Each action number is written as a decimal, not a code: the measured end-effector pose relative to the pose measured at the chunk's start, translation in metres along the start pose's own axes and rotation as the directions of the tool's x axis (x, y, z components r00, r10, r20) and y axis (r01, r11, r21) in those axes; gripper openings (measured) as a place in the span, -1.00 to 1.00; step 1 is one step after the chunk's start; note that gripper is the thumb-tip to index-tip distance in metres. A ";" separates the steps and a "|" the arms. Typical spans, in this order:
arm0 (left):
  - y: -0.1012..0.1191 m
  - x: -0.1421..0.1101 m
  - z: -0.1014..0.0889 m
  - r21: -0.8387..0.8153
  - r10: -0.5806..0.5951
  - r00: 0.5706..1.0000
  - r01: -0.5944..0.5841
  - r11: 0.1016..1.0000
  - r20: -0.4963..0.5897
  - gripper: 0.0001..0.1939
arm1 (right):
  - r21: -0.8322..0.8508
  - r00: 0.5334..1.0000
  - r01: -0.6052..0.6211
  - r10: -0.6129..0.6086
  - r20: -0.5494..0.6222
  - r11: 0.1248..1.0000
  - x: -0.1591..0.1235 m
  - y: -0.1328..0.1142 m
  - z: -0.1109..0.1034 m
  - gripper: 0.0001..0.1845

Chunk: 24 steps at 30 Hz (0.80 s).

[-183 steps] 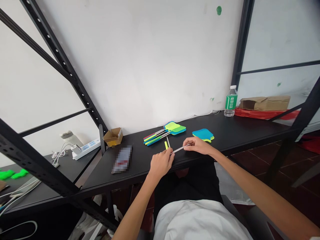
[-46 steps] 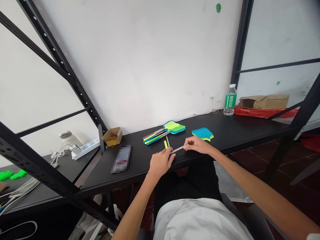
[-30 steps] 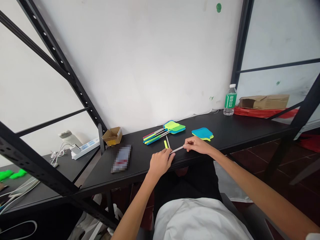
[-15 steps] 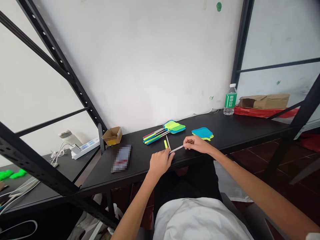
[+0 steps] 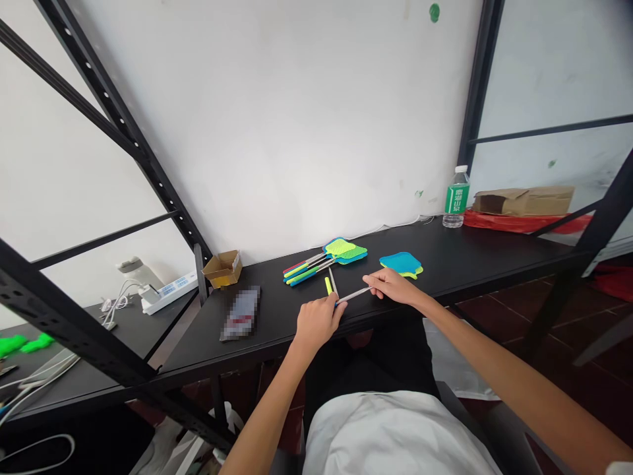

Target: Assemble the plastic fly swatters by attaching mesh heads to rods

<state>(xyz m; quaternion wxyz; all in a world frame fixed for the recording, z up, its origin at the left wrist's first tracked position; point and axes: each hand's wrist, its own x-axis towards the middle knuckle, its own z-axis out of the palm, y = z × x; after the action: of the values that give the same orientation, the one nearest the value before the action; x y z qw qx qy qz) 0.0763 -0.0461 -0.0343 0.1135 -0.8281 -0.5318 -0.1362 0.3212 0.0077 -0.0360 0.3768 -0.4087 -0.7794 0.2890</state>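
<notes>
My left hand [image 5: 319, 322] is closed around the blue grip end of a thin, pale fly swatter handle [image 5: 355, 295]. At the rod's other end, the fingers of my right hand [image 5: 388, 286] pinch its tip, so it spans between both hands just above the table's front edge. A similar thin rod with a yellow-green grip [image 5: 328, 285] lies beside my left hand, partly hidden. Behind it sits a pile of fly swatters [image 5: 324, 258] with blue, green and yellow-green heads. Loose swatter heads [image 5: 401, 263], blue over yellow-green, lie just beyond my right hand.
On the black table [image 5: 277, 316] are a blurred phone [image 5: 241, 313] and a small open cardboard box [image 5: 222, 269] at left. A water bottle [image 5: 455, 198] and a larger cardboard box [image 5: 524, 200] on red plastic stand at right. Black shelf posts [image 5: 123, 125] frame both sides.
The fingers of my right hand have shifted slightly at the rod's tip. My left hand stays in place, and the things on the table have not moved.
</notes>
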 end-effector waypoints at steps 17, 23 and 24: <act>0.000 0.001 -0.003 0.011 -0.039 0.999 0.039 0.999 0.015 -0.59 | 0.252 0.998 -0.001 -0.014 0.060 0.968 0.003 0.006 -0.003 -0.69; 0.000 0.000 -0.002 0.010 -0.023 1.000 0.023 1.000 0.004 -0.59 | 0.248 0.999 0.010 -0.023 0.050 0.969 0.004 0.008 -0.001 -0.67; 0.000 0.000 -0.002 0.010 -0.024 1.000 0.024 1.000 0.007 -0.59 | 0.246 0.999 0.013 -0.025 0.045 0.969 0.004 0.008 -0.001 -0.66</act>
<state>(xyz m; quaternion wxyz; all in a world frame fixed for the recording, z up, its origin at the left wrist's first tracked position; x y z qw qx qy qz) 0.0766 -0.0466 -0.0321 0.1140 -0.8216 -0.5427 -0.1323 0.3244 0.0156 -0.0402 0.4085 -0.3442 -0.7503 0.3895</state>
